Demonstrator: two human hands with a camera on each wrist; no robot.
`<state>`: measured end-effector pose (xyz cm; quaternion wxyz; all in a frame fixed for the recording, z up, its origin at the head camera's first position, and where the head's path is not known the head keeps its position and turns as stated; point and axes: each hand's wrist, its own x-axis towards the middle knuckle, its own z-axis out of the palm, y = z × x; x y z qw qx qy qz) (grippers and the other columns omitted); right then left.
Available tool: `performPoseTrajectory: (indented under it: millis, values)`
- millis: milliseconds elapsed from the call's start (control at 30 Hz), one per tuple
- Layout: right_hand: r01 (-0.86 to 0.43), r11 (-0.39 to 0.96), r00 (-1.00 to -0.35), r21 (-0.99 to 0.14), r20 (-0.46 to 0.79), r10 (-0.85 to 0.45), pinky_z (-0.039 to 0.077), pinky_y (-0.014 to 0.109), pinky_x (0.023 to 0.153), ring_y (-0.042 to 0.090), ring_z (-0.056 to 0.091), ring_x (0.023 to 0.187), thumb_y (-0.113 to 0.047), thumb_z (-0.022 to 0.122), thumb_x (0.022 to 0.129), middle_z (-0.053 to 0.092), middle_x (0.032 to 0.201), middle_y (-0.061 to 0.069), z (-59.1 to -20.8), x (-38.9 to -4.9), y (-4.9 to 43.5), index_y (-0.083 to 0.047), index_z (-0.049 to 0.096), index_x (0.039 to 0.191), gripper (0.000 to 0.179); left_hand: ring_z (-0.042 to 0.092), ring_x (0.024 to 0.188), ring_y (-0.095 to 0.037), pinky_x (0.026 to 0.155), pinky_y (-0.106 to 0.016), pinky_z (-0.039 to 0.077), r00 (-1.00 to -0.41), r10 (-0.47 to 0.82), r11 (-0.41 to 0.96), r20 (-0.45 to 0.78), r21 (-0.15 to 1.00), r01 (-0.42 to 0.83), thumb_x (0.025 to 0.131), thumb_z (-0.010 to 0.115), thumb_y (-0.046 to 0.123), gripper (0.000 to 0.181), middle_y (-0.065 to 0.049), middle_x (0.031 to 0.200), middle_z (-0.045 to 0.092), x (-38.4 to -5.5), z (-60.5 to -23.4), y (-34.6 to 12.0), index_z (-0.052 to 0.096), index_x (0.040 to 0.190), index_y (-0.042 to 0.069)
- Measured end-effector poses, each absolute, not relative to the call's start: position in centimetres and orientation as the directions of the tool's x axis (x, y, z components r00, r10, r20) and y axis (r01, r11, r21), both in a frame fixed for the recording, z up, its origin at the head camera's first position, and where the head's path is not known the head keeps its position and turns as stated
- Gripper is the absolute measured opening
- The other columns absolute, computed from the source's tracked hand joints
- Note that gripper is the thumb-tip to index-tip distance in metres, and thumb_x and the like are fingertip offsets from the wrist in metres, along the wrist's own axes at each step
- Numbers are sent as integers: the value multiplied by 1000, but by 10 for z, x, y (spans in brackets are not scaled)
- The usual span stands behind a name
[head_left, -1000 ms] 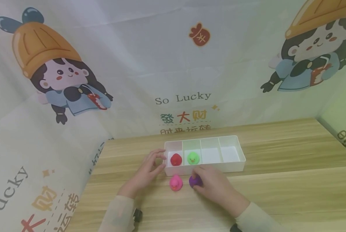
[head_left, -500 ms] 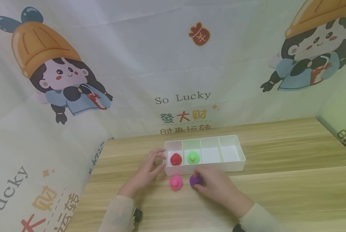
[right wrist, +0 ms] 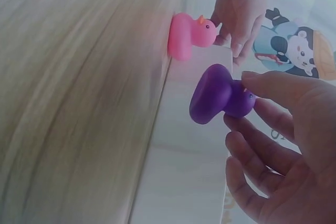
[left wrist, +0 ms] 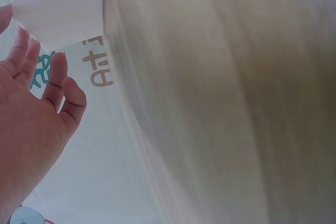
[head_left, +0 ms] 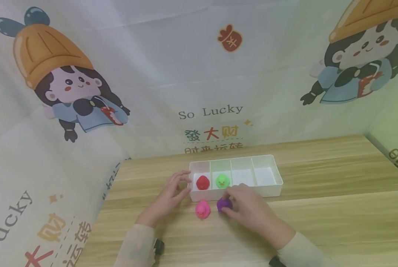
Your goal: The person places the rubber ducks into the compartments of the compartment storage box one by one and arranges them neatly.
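Note:
My right hand (head_left: 252, 204) pinches a purple rubber duck (right wrist: 220, 95) by its head between thumb and fingers. In the right wrist view the duck's base shows, lifted off the wooden table. A pink rubber duck (head_left: 202, 210) stands to its left, in front of the white divided box (head_left: 245, 192). Inside that box, a red duck (head_left: 203, 182) sits in the leftmost compartment and a green duck (head_left: 222, 181) in the one beside it. Relaxed, slightly bent fingers of my left hand (head_left: 170, 194) lie against the box's left end.
The two right-hand compartments of the box show only their white floors. Behind the wooden table (head_left: 325, 170) hangs a printed cloth (head_left: 269, 92) with cartoon figures and lettering; more of it covers the left and right sides.
The purple duck has risen slightly toward the box's front wall in my right hand, after sitting low beside the pink one. The left hand stays at the box's end.

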<state>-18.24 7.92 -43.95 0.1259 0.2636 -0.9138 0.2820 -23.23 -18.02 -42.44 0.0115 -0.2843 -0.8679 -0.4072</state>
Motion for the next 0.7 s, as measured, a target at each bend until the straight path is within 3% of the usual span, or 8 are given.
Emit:
performPoseTrajectory:
  millis: [100,333,700]
  values:
    - [-557,703,-825,-443,392,-406,40,20,61,7,47,72,-34,72,71,51,78,-15,-437,-182,80,-24,59,89,24,28,119,-28,87,-50,33,-837,483,496,258,707,504,88,54,17,22,-11,134,33,-235,-428,-181,48,106,6]
    - [-562,702,-816,-438,431,-385,40,19,62,7,47,73,-34,72,71,52,80,-16,-434,-181,83,-24,59,90,25,27,119,-14,87,-44,36,-835,473,524,280,673,522,87,56,17,21,1,134,34,-255,-457,-189,49,107,14]
    - [-593,685,-788,-422,478,-388,40,18,64,0,43,75,-33,72,71,55,83,-18,-431,-181,85,-25,59,90,24,26,120,-17,88,-44,35,-831,487,519,269,676,523,88,54,19,20,0,135,32,-255,-459,-190,48,107,14]
